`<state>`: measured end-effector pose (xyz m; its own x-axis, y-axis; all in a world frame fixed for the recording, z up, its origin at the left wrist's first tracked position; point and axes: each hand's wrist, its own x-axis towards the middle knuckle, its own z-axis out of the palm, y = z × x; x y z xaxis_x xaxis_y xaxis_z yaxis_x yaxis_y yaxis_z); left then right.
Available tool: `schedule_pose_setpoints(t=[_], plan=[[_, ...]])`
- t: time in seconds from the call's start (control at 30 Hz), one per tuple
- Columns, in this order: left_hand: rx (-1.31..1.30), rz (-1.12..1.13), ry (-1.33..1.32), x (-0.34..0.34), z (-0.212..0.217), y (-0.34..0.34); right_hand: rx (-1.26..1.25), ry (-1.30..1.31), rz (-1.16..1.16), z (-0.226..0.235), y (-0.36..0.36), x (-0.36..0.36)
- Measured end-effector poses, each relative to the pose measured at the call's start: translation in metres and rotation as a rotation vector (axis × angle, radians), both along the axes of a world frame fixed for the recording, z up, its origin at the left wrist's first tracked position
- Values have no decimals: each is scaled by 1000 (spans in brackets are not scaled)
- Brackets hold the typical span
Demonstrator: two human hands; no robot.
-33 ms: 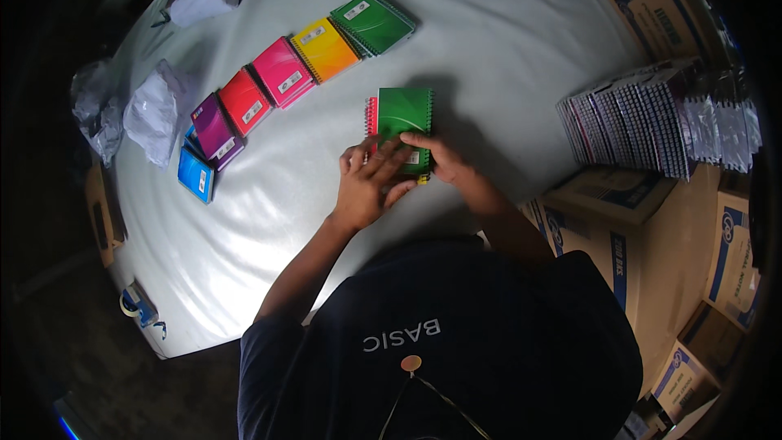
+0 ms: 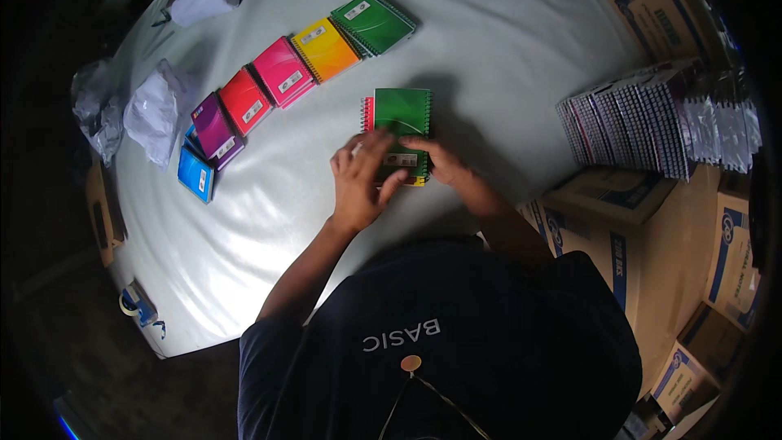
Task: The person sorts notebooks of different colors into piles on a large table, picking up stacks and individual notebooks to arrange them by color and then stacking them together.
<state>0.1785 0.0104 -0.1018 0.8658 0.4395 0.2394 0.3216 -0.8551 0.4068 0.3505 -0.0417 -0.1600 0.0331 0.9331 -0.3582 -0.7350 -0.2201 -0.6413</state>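
White table [image 2: 521, 73] | green notebook [image 2: 403, 112] on it, red one [image 2: 368, 110] and yellow one [image 2: 417, 182] poking out underneath | left hand [image 2: 357, 183] loosely open over it; right hand [image 2: 446, 163] at its edge, can't tell if gripping | uneven coils could snag, pile might skid imo

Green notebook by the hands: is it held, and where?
Yes: the right grip holds the green notebook by its lower right edge. The left grip is partly blurred; whether it holds cannot be told.
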Motion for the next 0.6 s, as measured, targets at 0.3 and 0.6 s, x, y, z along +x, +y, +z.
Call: schedule_pose_setpoints(t=[0.3, 0.6], plan=[[-1341, 277, -617, -4, -37, 5, 532, -628, -221, 17, -1, -9], [-1247, 195, -440, 1, -47, 14, 421, -796, -129, -2, 2, -2]])
